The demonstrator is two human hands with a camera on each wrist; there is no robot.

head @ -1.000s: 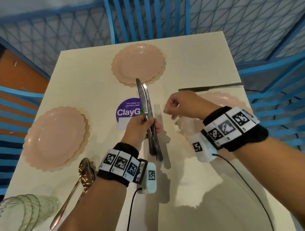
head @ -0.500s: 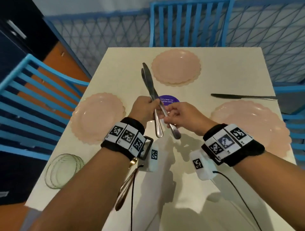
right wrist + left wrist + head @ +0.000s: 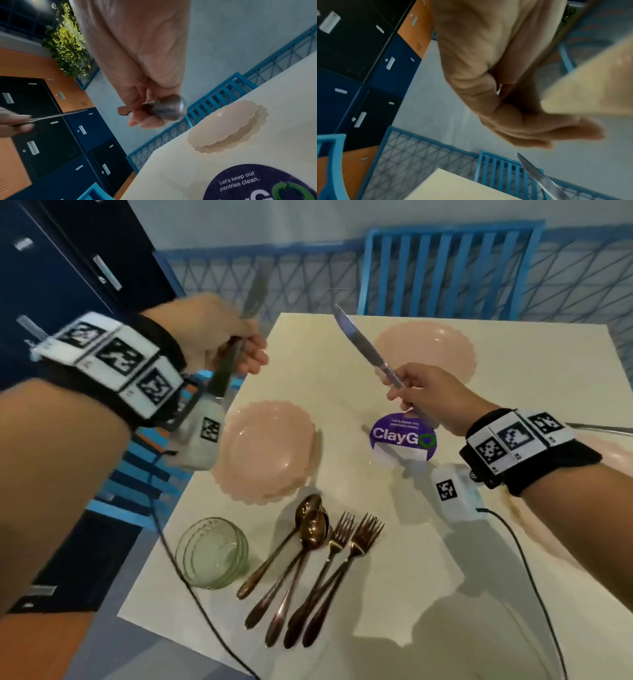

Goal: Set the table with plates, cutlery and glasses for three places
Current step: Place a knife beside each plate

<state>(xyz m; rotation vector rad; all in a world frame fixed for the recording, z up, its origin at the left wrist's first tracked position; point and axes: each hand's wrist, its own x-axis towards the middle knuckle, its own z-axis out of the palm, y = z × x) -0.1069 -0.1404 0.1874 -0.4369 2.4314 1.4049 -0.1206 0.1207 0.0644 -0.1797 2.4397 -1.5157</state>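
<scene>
Since the earlier frame the two hands have split apart, each now with one knife; before, both knives were bunched together over the purple sticker.

Cream rectangular counter (image 3: 428, 542) carries everything. Blue slatted chair (image 3: 448, 268) at its far edge. Pink scalloped plates, three counted in the head view: one at the left edge (image 3: 263, 450), one far (image 3: 428, 350), one at the right edge mostly hidden behind the right forearm (image 3: 582, 446). Round purple "ClayGo" sticker (image 3: 404, 440) mid-counter. Stack of clear greenish ribbed glasses (image 3: 212, 553) near front-left corner; count unclear.

Left hand (image 3: 212, 333) raised off the counter's left side, fingers curled around a silver table knife (image 3: 236, 344), blurred, blade up. Right hand (image 3: 424, 395) above the sticker, pinching the handle of a second silver knife (image 3: 363, 347), blade pointing up-left, between the two plates. A third knife (image 3: 599, 428) lies flat at the right edge.

Copper-coloured spoons (image 3: 301, 546), three, and forks (image 3: 346, 553), apparently three, overlapping, lie beside the glasses.

Only the right wrist view shows the sticker text "Let's keep our pantries clean." and a green plant (image 3: 68, 40); left wrist view shows lockers (image 3: 359, 67), no cutlery pile.
</scene>
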